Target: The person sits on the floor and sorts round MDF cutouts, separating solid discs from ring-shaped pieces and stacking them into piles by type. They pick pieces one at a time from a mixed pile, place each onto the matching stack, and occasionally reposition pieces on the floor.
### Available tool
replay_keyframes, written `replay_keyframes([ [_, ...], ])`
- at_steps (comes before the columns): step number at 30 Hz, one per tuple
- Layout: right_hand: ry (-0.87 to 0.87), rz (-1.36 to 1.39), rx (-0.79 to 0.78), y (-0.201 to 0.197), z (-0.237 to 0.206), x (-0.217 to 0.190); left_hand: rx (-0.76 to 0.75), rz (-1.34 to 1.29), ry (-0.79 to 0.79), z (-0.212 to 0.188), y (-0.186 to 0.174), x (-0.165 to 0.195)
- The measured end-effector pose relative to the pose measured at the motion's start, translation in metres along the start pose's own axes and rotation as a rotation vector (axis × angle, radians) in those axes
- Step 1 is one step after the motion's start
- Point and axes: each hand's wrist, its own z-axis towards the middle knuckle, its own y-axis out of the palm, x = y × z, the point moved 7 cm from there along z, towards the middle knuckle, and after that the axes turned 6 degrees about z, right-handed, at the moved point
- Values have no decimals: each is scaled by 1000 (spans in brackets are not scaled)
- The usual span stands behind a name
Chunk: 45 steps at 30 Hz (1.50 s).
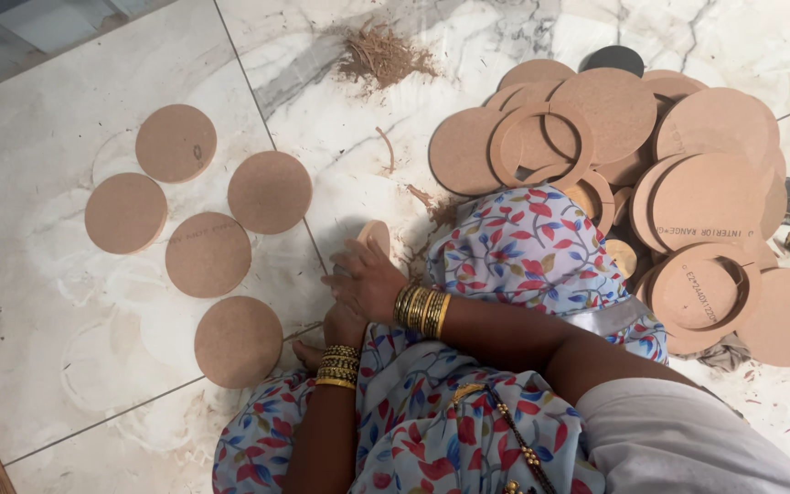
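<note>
Crouching over the white marble-patterned floor tiles, a person in a blue floral garment has both hands close together near the middle of the view. From where I stand, the right hand, ringed with gold bangles, is clamped over a small round brown fibreboard disc that stands on edge against the floor. The left hand, also bangled, sits just beneath the right, touching it; whether its fingers are closed on anything I cannot tell.

At nine to ten o'clock of the hands lie five flat round brown fibreboard discs, spread singly on the tiles, the nearest at about eight o'clock. At two o'clock rises a heap of larger brown fibreboard discs and rings, overlapping one another. A tuft of brown wood shavings lies at twelve o'clock, well apart.
</note>
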Motion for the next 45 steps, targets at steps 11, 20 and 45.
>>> replay_keyframes([
  [11,943,1454,48,51,0,182,6,-60,-144,-20,-21,7],
  [20,-49,265,257,-8,-12,18,178,74,246,-13,-8,16],
  [45,-212,23,145,-6,-7,-4,19,-11,-12,-2,-2,-4],
])
